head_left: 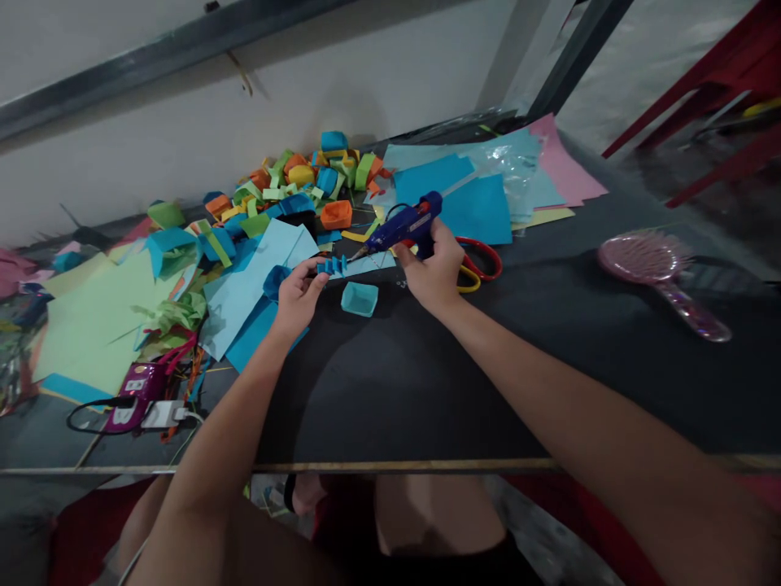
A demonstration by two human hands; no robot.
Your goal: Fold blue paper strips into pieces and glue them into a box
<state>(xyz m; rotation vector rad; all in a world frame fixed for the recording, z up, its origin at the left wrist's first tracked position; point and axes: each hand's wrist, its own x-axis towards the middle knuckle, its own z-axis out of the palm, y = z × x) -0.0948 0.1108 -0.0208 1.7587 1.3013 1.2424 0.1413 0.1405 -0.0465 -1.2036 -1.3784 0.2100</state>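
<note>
My right hand [433,273] is closed around the grip of a blue hot glue gun [406,226], whose nozzle points left at a folded blue paper piece [333,265]. My left hand [298,297] pinches that zigzag-folded blue piece just above the dark table [427,382]. A small light-blue paper box [359,298] sits on the table between my two hands.
A heap of coloured folded paper pieces [305,183] lies at the back. Blue, green and pink sheets [476,203] spread around it. Red-and-yellow scissors [479,264] lie behind my right hand. A pink hairbrush [662,273] lies at right. A purple device with cables [137,403] sits at front left.
</note>
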